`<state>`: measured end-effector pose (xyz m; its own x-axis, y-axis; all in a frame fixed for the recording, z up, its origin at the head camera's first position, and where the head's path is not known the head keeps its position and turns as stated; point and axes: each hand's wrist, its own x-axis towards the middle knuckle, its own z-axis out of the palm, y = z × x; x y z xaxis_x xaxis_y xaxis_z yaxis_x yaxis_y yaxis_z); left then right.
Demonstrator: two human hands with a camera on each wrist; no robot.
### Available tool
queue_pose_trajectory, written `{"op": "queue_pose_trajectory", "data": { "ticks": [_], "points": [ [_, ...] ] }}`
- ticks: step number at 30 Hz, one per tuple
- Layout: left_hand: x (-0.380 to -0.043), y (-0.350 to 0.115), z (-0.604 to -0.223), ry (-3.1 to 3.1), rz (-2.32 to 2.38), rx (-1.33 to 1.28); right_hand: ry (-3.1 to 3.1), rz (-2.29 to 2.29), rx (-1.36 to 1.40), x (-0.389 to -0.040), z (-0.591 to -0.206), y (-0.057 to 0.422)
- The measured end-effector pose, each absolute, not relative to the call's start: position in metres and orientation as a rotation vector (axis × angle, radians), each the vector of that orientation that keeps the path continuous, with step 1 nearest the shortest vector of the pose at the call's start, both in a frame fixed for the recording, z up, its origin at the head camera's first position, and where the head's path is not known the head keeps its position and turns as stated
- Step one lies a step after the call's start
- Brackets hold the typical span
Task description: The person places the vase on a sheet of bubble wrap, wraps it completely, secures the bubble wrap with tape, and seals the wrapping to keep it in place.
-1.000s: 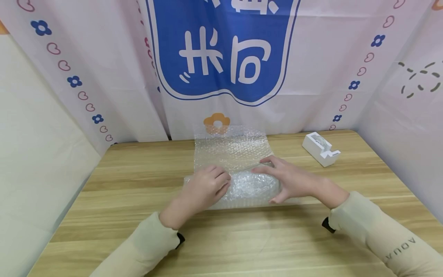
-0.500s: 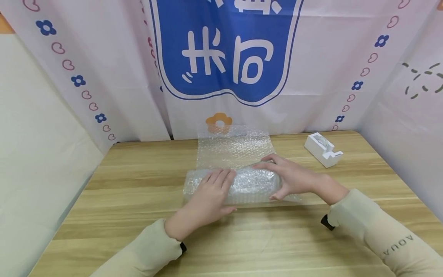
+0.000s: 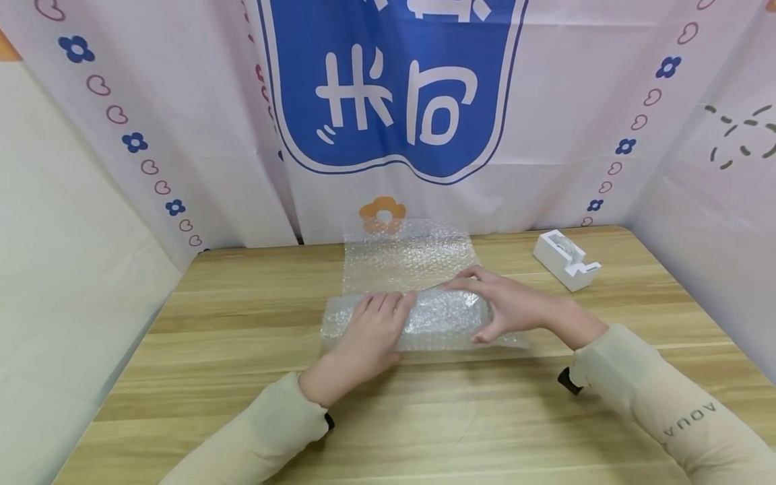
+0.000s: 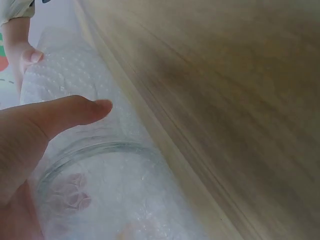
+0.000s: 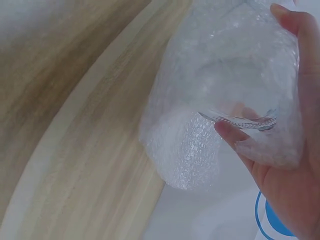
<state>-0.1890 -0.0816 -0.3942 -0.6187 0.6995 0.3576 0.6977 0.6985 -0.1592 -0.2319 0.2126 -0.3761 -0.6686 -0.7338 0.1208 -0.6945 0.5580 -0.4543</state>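
A clear glass vessel, partly rolled in bubble wrap (image 3: 445,320), lies on its side across the middle of the table. Its round rim (image 4: 115,146) shows through the plastic in the left wrist view, and its ridged base edge (image 5: 250,122) in the right wrist view. My left hand (image 3: 371,337) holds the left part of the roll, fingers over the top and thumb on the near side. Around the right end, my right hand (image 3: 509,303) grips the wrapped vessel between thumb and fingers. Flat bubble wrap (image 3: 406,263) extends behind the roll to the curtain.
At the back right of the wooden table (image 3: 230,377) stands a white tape dispenser (image 3: 565,261) with a roll of tape in it. A printed curtain (image 3: 545,121) hangs along the back edge, with pale fabric walls on both sides.
My left hand has gone from bunched fingers at the wrap's upper edge to lying over the roll, its thumb now tucked along the near side. The right hand keeps its grip, almost unmoved.
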Motion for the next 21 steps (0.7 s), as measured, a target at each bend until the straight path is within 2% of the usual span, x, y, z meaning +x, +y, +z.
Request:
{"op": "queue_pose_trajectory", "data": {
  "ticks": [8, 16, 21],
  "points": [
    [-0.194, -0.082, -0.398, -2.514, 0.003, -1.092, 2.745, -0.61, -1.176, -0.227, -0.371, 0.215],
    [-0.196, -0.082, -0.395, -2.569, -0.014, -1.099, 3.219, -0.473, -1.368, -0.206, -0.379, 0.223],
    [-0.199, -0.081, -0.393, -2.635, -0.033, -1.103, 3.3, -0.45, -1.235, -0.19, -0.392, 0.221]
  ]
}}
